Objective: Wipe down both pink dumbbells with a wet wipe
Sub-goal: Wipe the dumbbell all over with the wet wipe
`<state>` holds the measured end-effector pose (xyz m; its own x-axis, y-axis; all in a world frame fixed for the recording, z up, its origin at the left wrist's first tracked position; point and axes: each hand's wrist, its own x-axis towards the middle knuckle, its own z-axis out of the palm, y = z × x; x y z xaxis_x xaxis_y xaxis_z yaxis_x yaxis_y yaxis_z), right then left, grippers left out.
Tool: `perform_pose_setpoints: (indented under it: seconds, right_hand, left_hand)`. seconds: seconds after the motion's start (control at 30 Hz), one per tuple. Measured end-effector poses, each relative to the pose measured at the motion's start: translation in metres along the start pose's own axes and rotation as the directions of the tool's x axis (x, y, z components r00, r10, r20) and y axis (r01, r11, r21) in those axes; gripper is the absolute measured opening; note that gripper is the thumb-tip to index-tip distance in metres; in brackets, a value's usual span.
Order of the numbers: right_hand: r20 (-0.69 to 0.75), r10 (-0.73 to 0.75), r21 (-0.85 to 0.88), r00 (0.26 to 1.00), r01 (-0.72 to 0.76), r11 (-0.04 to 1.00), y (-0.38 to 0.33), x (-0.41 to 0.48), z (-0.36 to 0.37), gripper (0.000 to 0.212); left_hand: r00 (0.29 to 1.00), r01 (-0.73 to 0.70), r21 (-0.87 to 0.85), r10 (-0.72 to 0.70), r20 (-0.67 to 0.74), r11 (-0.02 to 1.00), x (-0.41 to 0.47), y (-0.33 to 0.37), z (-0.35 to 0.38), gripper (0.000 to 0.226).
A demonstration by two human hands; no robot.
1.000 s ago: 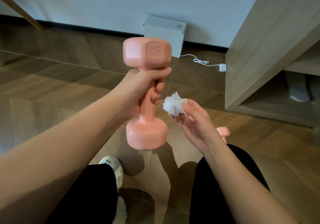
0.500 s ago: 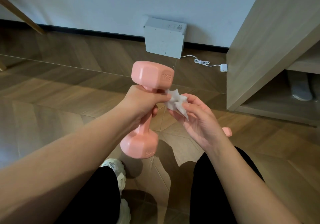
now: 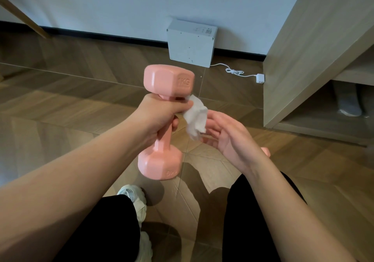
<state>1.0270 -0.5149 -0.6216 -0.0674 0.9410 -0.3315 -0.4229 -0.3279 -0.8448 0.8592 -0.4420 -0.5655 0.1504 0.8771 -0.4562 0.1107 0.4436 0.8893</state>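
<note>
Above your knees, the smooth pink dumbbell [image 3: 168, 81] with hexagonal ends stands nearly upright, its handle grasped by your left hand [image 3: 159, 116]. A crumpled white wet wipe [image 3: 195, 118] touches the relaxed, almost straight fingers of your right hand [image 3: 230, 140]. Below is the glossy chevron wood floor [image 3: 81, 99], with a white box [image 3: 191, 47] by the wall.
</note>
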Motion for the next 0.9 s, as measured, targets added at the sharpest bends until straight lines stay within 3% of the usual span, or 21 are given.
perform_pose_setpoints:
  seconds: [0.17,0.33,0.43,0.53,0.7,0.8,0.9]
  right_hand:
    - [0.056,-0.060,-0.135,0.997,0.067,0.989,0.002,-0.003,0.000,0.008]
    - [0.041,0.007,0.045,0.999,-0.009,0.999,0.001,-0.006,0.006,0.008]
    - [-0.140,-0.011,-0.001,0.990,0.011,1.000,-0.001,-0.007,0.007,0.008]
    - [-0.319,-0.065,-0.315,0.946,-0.041,0.948,-0.001,-0.008,0.004,0.007]
    - [-0.075,-0.087,-0.459,0.993,0.043,0.887,0.003,-0.011,0.024,0.017]
    - [0.024,0.005,-0.299,1.000,0.003,0.954,0.001,-0.013,0.025,0.040]
    - [0.161,0.125,-0.115,0.979,-0.107,0.988,-0.005,-0.016,0.012,0.046]
  left_hand:
    - [1.000,-0.015,-0.006,0.015,0.024,1.000,0.000,-0.002,0.003,0.009]
    - [1.000,-0.002,0.001,0.002,-0.003,1.000,0.001,0.001,0.001,0.010]
    - [0.999,-0.009,-0.020,0.008,-0.033,1.000,0.000,0.003,-0.001,0.018]
    - [0.999,-0.014,-0.029,0.013,-0.053,0.999,0.001,0.007,-0.003,0.028]
    - [0.998,0.006,-0.054,-0.003,0.058,0.999,-0.003,0.013,0.003,0.008]
    - [0.994,0.058,-0.083,-0.050,0.100,0.995,-0.005,0.015,0.009,0.013]
    - [0.991,0.076,-0.097,-0.065,0.115,0.992,-0.007,0.016,0.011,0.013]
